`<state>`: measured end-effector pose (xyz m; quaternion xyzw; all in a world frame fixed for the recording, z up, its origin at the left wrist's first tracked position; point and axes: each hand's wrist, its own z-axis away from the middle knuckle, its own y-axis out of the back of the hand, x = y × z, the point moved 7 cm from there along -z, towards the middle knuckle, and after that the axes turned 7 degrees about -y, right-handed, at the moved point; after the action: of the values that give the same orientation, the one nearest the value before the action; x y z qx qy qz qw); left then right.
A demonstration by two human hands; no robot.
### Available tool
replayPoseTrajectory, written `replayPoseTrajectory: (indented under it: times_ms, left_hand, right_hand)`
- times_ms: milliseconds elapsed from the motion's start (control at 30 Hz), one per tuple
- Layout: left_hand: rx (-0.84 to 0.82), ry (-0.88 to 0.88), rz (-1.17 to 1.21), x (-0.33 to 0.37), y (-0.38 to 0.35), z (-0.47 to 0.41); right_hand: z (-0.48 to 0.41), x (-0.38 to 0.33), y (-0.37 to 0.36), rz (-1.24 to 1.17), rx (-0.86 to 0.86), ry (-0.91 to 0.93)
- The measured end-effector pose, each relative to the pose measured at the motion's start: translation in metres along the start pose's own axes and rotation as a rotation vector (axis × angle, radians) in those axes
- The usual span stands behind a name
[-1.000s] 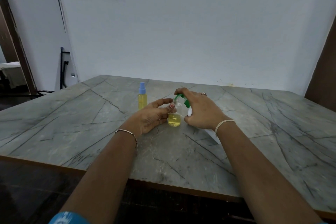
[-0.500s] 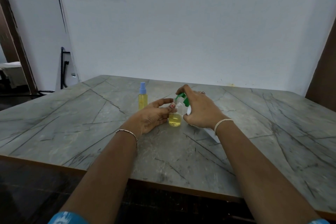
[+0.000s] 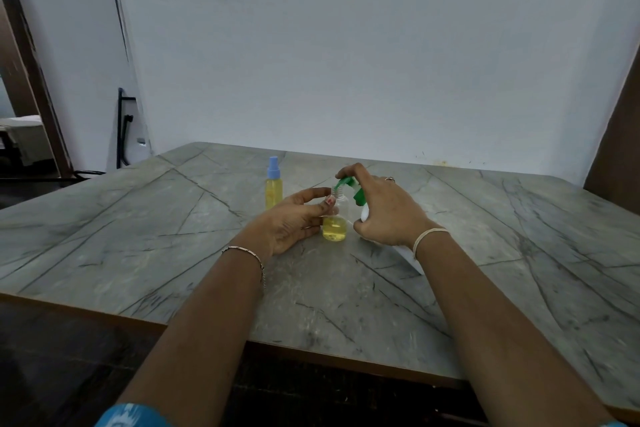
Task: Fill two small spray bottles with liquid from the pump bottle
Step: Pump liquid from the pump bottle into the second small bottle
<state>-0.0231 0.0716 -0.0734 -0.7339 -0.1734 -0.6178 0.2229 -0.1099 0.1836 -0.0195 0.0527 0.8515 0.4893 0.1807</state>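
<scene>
Left hand (image 3: 291, 222) pinches the uncapped spray bottle (image 3: 335, 227), part-filled with yellow liquid, upright between both hands. Right hand (image 3: 384, 211) grips the tilted pump bottle (image 3: 365, 214), forefinger on its green nozzle (image 3: 346, 181). The capped spray bottle (image 3: 273, 189) stands just beyond the left hand.

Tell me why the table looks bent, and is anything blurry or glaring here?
Head view: the wide-angle lens bows the table edges; light is soft and even, with faint shadows under the left hand and right hand, no strong glare; the open spray bottle and pump bottle look fairly sharp, while the table's near right corner smears.
</scene>
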Motion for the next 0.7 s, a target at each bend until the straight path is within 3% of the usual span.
replayPoseTrajectory:
  times_ms: [700]
  left_hand:
    - [-0.012,0.004,-0.013,-0.0011,0.0005,-0.0015]
  right_hand:
    - [-0.0003,-0.0020,0.0006,-0.018,0.011,0.019]
